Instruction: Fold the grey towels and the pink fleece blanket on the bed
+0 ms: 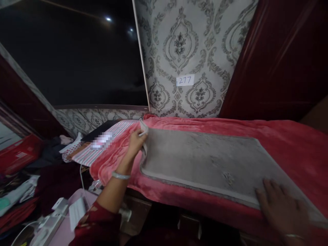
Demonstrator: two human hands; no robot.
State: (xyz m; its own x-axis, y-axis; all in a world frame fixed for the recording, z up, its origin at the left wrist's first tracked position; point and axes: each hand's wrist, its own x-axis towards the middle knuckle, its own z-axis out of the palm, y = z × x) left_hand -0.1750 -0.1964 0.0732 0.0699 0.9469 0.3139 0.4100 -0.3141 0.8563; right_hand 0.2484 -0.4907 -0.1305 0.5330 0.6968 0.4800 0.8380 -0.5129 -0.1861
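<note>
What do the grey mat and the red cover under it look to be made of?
Grey mat: seems a short-pile plush or microfibre, matte, with a stitched edge; its corner bends softly in the left hand. Red cover: looks like fleece or velvety blanket cloth, fuzzy with a faint sheen and soft folds.

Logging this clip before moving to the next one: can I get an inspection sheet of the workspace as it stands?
Surface: red blanket spread over a raised ledge.
Job's things: grey mat lying flat on the blanket, its left end lifted.
Grippers: left hand pinches the mat's left end, fingers closed on it; right hand rests flat on the mat's near right corner.
Clutter: striped cloth at the blanket's left end; heap of clothes lower left.
Cables: white power strip with a white cable nearby.
Surroundings: patterned wallpaper bearing a paper label marked 277; dark window; dark red panel.
</note>
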